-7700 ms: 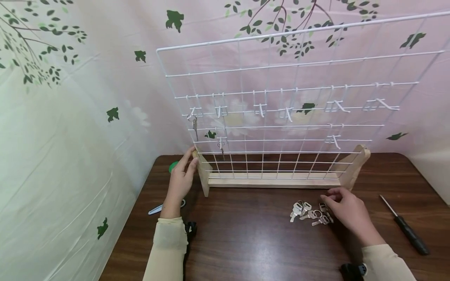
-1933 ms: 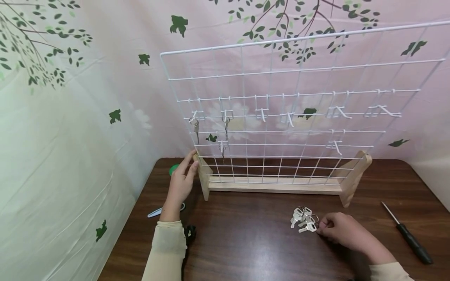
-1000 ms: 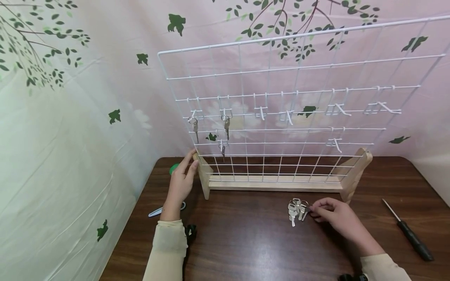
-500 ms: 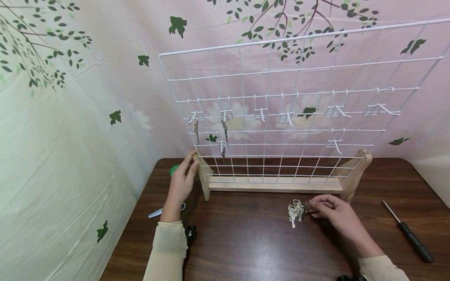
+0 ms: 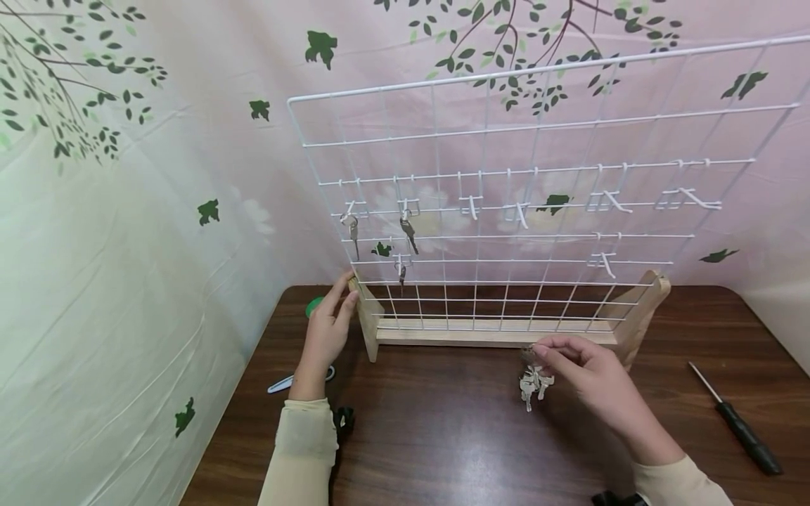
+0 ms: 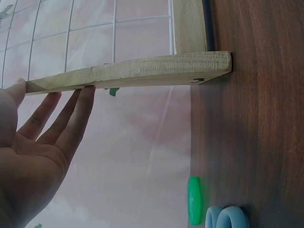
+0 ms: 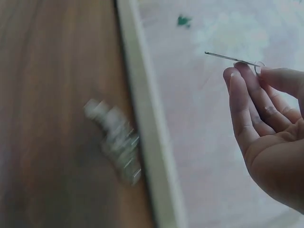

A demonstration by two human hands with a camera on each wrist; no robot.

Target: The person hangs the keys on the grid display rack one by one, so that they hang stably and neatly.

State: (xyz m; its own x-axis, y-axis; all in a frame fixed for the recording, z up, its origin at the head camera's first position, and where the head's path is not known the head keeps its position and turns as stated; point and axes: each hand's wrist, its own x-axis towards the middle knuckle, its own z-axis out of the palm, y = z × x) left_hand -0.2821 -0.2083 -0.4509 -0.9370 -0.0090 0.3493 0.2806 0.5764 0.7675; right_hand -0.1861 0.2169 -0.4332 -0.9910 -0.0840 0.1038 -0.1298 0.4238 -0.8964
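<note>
My left hand (image 5: 328, 320) holds the upper end of the rack's left wooden side (image 6: 142, 70), with the fingertips against its outer face in the left wrist view. My right hand (image 5: 588, 365) pinches a small key ring with a key (image 7: 228, 58) between thumb and fingers, raised off the table. Below it lies a pile of silver keys (image 5: 528, 390), blurred in the right wrist view. The white wire grid (image 5: 538, 131) stands in its wooden base. Keys hang on three of its left hooks: a far-left key (image 5: 353, 232), an upper key (image 5: 408, 232) and a lower key (image 5: 401, 274).
Several bare white hooks, such as the middle hook (image 5: 471, 206), sit on the grid. A black-handled screwdriver (image 5: 747, 432) lies on the right of the brown table (image 5: 443, 436). At left are a pale blue tool (image 5: 281, 384) and a green round object (image 5: 313, 306).
A key was added to the second upper hook. My right hand has since lifted a key on its ring from the pile, moving left and up. My left hand stays on the wooden side.
</note>
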